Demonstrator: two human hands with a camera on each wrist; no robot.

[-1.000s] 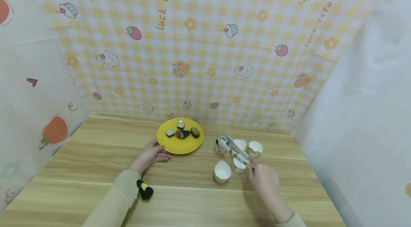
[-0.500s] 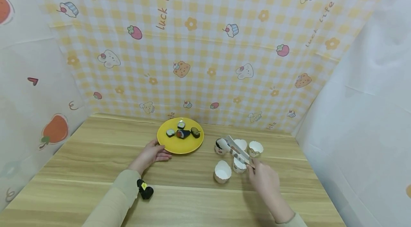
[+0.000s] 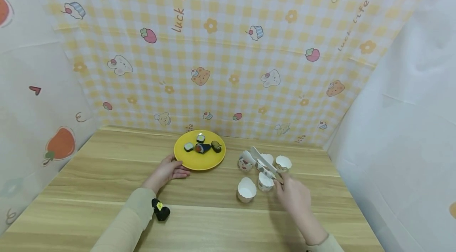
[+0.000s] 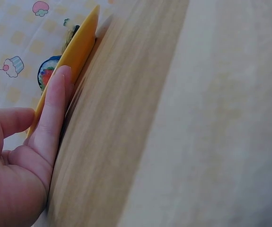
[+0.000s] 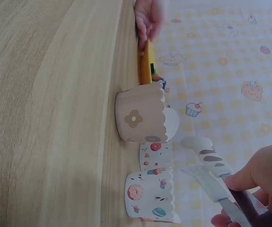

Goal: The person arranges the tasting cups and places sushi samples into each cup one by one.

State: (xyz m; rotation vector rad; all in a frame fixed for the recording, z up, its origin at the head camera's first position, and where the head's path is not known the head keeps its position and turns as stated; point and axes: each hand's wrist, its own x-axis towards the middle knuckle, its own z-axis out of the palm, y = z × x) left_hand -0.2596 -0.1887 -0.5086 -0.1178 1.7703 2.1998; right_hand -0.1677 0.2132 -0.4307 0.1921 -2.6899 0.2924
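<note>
My left hand [image 3: 171, 170] holds the near-left rim of a yellow plate [image 3: 199, 163], thumb at the edge and fingers against its underside. Toy sushi lies on the plate: two small white-centred rolls [image 3: 189, 147], a dark cone-shaped hand roll [image 3: 203, 148] and a dark piece with a yellowish top [image 3: 216, 147]. My right hand [image 3: 293, 194] grips small tongs [image 5: 216, 163] with pale, brown-marked tips and dark handles. The tong tips stand apart with nothing seen between them, overlapping the back-left paper baking cup [image 3: 245, 166] in the head view. That cup's inside is largely hidden.
Other paper cups stand close around: a front one [image 3: 246, 190], a middle one [image 3: 265, 182], one behind the tongs and one at the right [image 3: 283, 163]. A black device [image 3: 161, 211] sits at the left wrist. A yellow-checked cloth [image 3: 221, 54] hangs behind the wooden table.
The tongs held a dark-and-white sushi roll over the back-left cup, then lowered it into the cup. Their tips have now spread and risen slightly. The left hand and plate stay put.
</note>
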